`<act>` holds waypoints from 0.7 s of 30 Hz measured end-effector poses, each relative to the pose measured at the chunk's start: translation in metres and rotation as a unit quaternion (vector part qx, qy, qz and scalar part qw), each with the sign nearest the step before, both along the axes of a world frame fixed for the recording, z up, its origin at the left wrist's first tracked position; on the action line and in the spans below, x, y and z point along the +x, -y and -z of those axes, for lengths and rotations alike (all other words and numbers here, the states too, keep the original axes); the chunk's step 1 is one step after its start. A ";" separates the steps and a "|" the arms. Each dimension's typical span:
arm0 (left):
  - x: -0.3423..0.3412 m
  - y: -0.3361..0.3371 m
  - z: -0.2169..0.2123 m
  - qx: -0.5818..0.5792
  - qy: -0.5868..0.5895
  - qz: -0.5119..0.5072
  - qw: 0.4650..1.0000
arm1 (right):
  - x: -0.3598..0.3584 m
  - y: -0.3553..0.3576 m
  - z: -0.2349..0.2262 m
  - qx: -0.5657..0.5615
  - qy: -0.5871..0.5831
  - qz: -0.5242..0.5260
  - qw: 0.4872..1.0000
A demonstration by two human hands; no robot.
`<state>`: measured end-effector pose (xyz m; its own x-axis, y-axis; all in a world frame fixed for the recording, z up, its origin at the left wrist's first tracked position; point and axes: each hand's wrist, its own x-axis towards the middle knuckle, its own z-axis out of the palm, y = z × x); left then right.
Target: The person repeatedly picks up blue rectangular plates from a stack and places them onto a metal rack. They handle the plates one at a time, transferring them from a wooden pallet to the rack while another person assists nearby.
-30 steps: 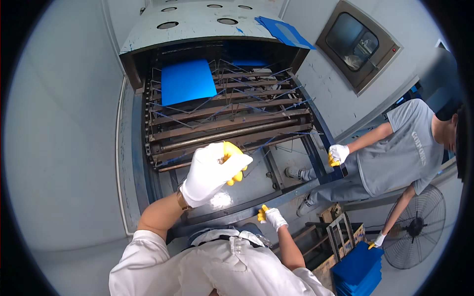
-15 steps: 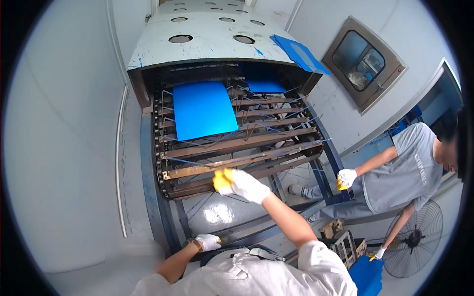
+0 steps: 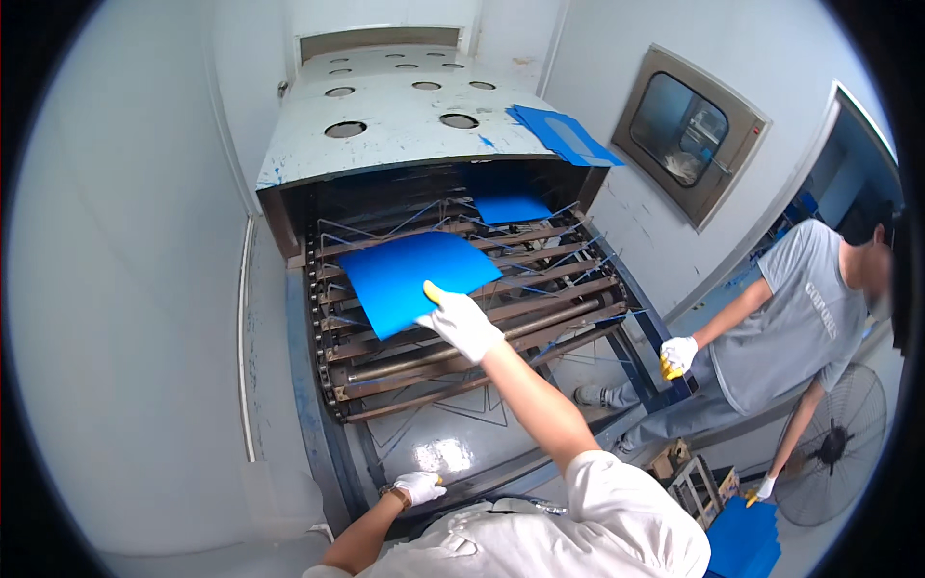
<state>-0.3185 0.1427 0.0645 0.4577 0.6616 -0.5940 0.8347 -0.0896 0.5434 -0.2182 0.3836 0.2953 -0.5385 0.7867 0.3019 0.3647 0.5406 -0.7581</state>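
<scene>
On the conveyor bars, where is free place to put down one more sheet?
Bare bars lie right of the near blue sheet, which the right hand grips, and in front of the far blue sheet. The left half is taken.

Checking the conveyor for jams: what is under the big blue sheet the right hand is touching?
The blue sheet lies across brown conveyor bars, with the right hand at its near edge. Bars show on every side; whatever sits directly beneath the sheet is covered.
</scene>
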 end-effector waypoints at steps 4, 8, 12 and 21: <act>0.001 -0.004 0.011 -0.012 -0.016 0.022 1.000 | 0.109 0.059 0.001 -0.355 -0.268 0.045 0.894; 0.019 -0.006 0.016 -0.051 -0.037 0.041 0.997 | 0.234 0.130 0.011 -0.123 -0.203 0.220 0.946; 0.050 0.005 0.082 -0.095 -0.017 0.066 0.993 | 0.345 0.211 0.018 -0.216 -0.170 0.284 0.919; 0.237 0.044 0.043 -0.015 0.022 0.189 0.982 | 0.544 0.426 0.165 0.065 0.079 0.689 0.717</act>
<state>-0.0812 0.0985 0.0212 0.6931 0.4216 -0.5848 0.7203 -0.3723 0.5853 0.3257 -0.0424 0.1305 0.6880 0.5750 0.4428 0.6970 -0.3537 -0.6237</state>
